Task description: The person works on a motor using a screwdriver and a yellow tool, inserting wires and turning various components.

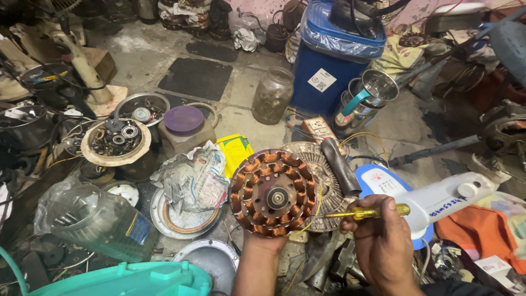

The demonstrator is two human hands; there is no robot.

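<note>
A round fan stator (273,192) with copper windings around a metal hub faces me, held up from below by my left hand (262,241), which is mostly hidden behind it. My right hand (381,233) grips a screwdriver with a clear yellow handle (378,211); its shaft points left, with the tip at the stator's right edge. A thin yellow wire trails from the stator's lower right. Behind the stator lies a grey ribbed metal fan cover (323,175).
A blue bin (334,52), a glass jar (272,94), steel cups (366,101), a bowl of bearings (116,140), crumpled newspaper (194,178), a plastic jar of screws (96,219), a white fan base (438,200) and a teal lid (131,279) crowd the concrete floor.
</note>
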